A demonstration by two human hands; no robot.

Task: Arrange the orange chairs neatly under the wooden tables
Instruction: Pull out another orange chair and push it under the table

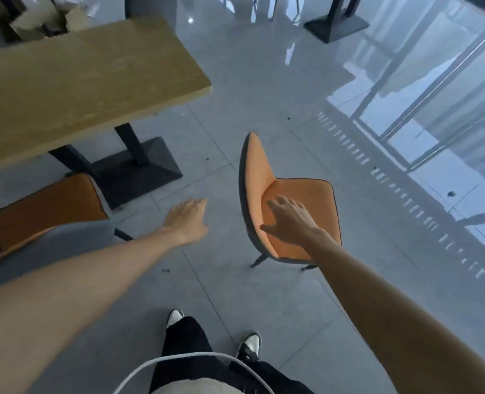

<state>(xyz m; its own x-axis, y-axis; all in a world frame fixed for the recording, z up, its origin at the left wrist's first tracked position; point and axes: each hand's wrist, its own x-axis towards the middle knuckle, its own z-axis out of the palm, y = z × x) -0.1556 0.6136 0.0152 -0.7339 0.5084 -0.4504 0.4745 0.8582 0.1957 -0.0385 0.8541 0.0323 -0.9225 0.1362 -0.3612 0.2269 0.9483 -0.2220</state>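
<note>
An orange chair (306, 194) with a grey shell stands alone on the tiled floor, right of the wooden table (73, 81), its backrest towards the table and its seat facing away. My right hand (289, 220) hovers over its seat with fingers spread, holding nothing. My left hand (188, 220) reaches out open above the floor between the chair and the table's black base (139, 172). A second orange chair (45, 209) sits at the table's near edge on the left, its seat partly under the top.
Cardboard boxes (42, 21) lie behind the table at top left. Another black table base (336, 25) stands at the top right. Glass windows (434, 109) run along the right. My feet (249, 345) are on the grey tiles below.
</note>
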